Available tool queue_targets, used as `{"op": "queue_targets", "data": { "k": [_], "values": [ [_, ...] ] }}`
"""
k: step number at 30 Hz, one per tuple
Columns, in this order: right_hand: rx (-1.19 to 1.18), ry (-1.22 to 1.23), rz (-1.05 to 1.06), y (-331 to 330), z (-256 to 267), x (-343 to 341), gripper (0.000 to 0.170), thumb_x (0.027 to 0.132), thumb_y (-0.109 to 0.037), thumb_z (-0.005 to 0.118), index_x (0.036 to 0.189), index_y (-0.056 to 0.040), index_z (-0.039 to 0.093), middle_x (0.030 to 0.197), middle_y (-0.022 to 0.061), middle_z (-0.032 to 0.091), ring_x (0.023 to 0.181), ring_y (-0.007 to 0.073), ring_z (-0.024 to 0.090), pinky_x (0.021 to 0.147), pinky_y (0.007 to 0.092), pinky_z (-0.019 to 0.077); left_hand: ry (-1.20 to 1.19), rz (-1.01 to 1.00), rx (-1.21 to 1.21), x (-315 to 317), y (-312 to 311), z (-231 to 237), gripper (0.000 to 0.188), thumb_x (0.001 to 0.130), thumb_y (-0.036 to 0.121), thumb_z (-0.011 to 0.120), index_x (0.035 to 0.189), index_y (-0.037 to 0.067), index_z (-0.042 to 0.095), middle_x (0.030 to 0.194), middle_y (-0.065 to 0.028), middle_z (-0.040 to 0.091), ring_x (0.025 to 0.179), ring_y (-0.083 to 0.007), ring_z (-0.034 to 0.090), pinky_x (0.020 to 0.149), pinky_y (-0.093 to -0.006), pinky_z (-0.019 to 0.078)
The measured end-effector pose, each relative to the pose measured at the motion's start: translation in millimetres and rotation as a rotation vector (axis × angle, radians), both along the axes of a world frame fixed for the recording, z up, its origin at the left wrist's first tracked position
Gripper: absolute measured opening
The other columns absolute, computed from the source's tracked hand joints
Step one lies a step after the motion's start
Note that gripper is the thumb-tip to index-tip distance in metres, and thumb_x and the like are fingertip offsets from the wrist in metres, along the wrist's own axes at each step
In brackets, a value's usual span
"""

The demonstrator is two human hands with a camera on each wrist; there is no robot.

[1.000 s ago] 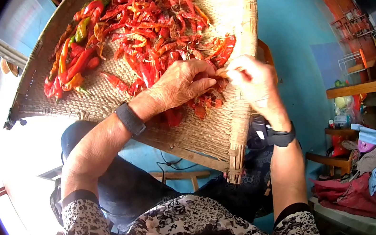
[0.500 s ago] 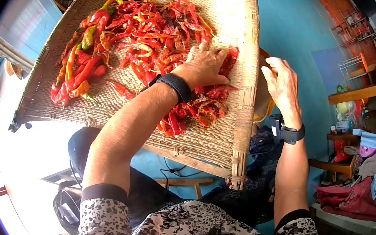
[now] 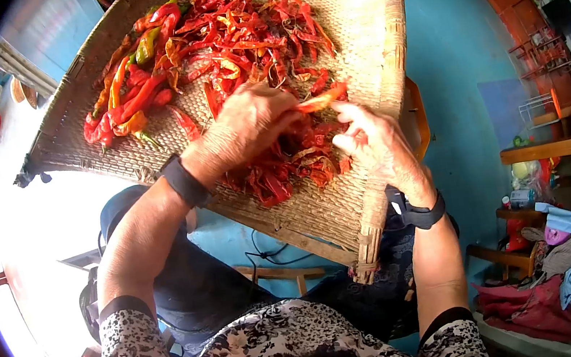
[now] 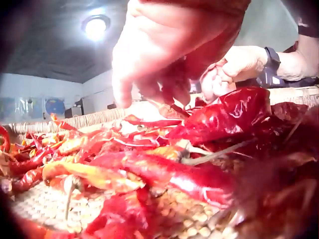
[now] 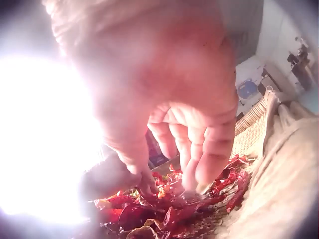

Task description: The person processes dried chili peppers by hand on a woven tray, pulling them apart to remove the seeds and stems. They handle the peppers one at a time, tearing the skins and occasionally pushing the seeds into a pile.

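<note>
Between thumb and fingers, my left hand (image 3: pixel 248 121) pinches an orange-red chili pepper (image 3: pixel 323 100), whose free end points right. My right hand (image 3: pixel 385 146) is just below that end, thumb and fingers apart and slightly bent. Under both hands lies a heap of dried red chilies (image 3: pixel 277 172) on a woven tray (image 3: pixel 367 28). In the left wrist view, wrinkled red chilies (image 4: pixel 224 117) lie close beneath the left hand (image 4: pixel 179 35). The right wrist view has the right hand's fingers (image 5: pixel 212 154) hanging over red chilies (image 5: pixel 174 214).
Fresher red, orange and green peppers (image 3: pixel 136 101) lie along the tray's left side. A raised woven rim (image 3: pixel 396 31) runs down the right. Beyond it are an orange-edged object (image 3: pixel 419 119) and the blue floor (image 3: pixel 451 82). A wooden chair with clothes (image 3: pixel 551 251) stands at right.
The left hand has drawn back from lying spread over the heap and now holds a chili. The right hand has come in from beyond the tray's right rim to the chili's end.
</note>
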State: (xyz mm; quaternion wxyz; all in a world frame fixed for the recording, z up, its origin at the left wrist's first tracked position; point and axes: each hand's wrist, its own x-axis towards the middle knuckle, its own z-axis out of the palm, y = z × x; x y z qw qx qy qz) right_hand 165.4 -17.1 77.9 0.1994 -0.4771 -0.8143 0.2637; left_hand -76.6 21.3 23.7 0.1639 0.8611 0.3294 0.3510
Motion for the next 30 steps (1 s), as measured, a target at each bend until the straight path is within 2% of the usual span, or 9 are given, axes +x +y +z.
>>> {"op": "queue_targets", "data": {
  "k": [2,7,12,17,20,21,24,26,30],
  "values": [
    [-0.148,-0.023,-0.021,-0.3,5.3,-6.7,0.056,0.087,-0.014,0.070,0.138,-0.0074,0.046,0.082,0.0144,0.066,0.068,0.0211,0.064,0.064,0.0354,0.0517,-0.033,-0.062,0.076,15.1,-3.8,4.4,0.015,0.087,0.022,0.065,0.089,0.007,0.063,0.078,-0.0091,0.061,0.081,-0.0280,0.061,0.079,-0.0403,0.0473],
    [-0.127,0.219,-0.025,3.5,-11.2,-1.4,0.027,0.090,-0.013,0.067,0.115,-0.0026,0.062,0.076,0.0064,0.063,0.066,0.0092,0.059,0.060,0.0250,0.0479,0.093,-0.095,0.051,32.5,-15.8,-2.8,0.019,0.086,0.024,0.066,0.094,0.007,0.063,0.078,-0.0090,0.060,0.081,-0.0286,0.060,0.080,-0.0401,0.0471],
    [0.071,0.599,-0.339,4.9,11.3,29.0,0.015,0.095,-0.015,0.062,0.102,-0.0016,0.066,0.081,0.0002,0.065,0.067,0.0064,0.058,0.060,0.0214,0.0487,0.150,-0.023,0.089,25.1,-11.0,-6.3,0.042,0.078,0.023,0.074,0.115,0.005,0.061,0.108,-0.0124,0.060,0.104,-0.0300,0.056,0.091,-0.0416,0.0449],
    [0.640,0.203,-0.663,14.3,26.8,79.7,0.017,0.095,-0.019,0.062,0.098,-0.0032,0.066,0.071,0.0037,0.063,0.063,0.0094,0.058,0.058,0.0282,0.0477,0.296,0.055,0.106,21.0,-5.0,-23.8,0.041,0.077,0.020,0.075,0.112,0.006,0.062,0.104,-0.0106,0.062,0.103,-0.0276,0.056,0.092,-0.0387,0.0444],
    [0.491,-0.008,-0.682,14.9,17.9,104.5,0.016,0.095,-0.019,0.061,0.097,-0.0043,0.066,0.068,0.0052,0.063,0.062,0.0091,0.057,0.057,0.0286,0.0460,0.382,0.058,0.084,23.4,1.1,-24.9,0.025,0.082,0.017,0.068,0.105,0.007,0.063,0.092,-0.0092,0.063,0.094,-0.0272,0.059,0.087,-0.0384,0.0459],
    [0.308,-0.181,-0.695,9.8,27.3,94.6,0.013,0.094,-0.017,0.060,0.101,-0.0062,0.065,0.068,0.0087,0.064,0.060,0.0173,0.061,0.058,0.0341,0.0472,0.331,0.046,0.097,22.8,2.6,-24.3,0.020,0.084,0.017,0.066,0.101,0.007,0.063,0.088,-0.0089,0.062,0.090,-0.0277,0.060,0.084,-0.0388,0.0464],
    [0.367,-0.351,-0.575,10.4,10.2,91.7,0.029,0.088,-0.010,0.065,0.116,-0.0037,0.059,0.080,0.0163,0.067,0.069,0.0362,0.064,0.065,0.0434,0.0510,0.252,0.018,0.029,20.7,4.3,-16.3,0.014,0.085,0.013,0.064,0.097,0.007,0.063,0.086,-0.0100,0.063,0.086,-0.0307,0.061,0.080,-0.0408,0.0487],
    [0.491,-0.146,-0.410,13.5,8.9,78.0,0.034,0.086,-0.010,0.068,0.118,-0.0014,0.059,0.089,0.0172,0.066,0.071,0.0278,0.065,0.063,0.0365,0.0521,0.092,-0.004,-0.090,22.2,3.7,-10.1,0.015,0.085,0.012,0.063,0.099,0.005,0.063,0.089,-0.0116,0.064,0.088,-0.0333,0.062,0.079,-0.0420,0.0504],
    [0.203,0.034,-0.208,0.5,20.6,18.0,0.039,0.086,-0.015,0.071,0.121,-0.0039,0.059,0.094,0.0123,0.068,0.072,0.0160,0.065,0.063,0.0308,0.0545,-0.081,-0.128,-0.094,25.8,-0.4,-1.9,0.016,0.087,0.011,0.063,0.101,0.004,0.063,0.094,-0.0128,0.065,0.091,-0.0345,0.063,0.080,-0.0423,0.0513]
  ]
}}
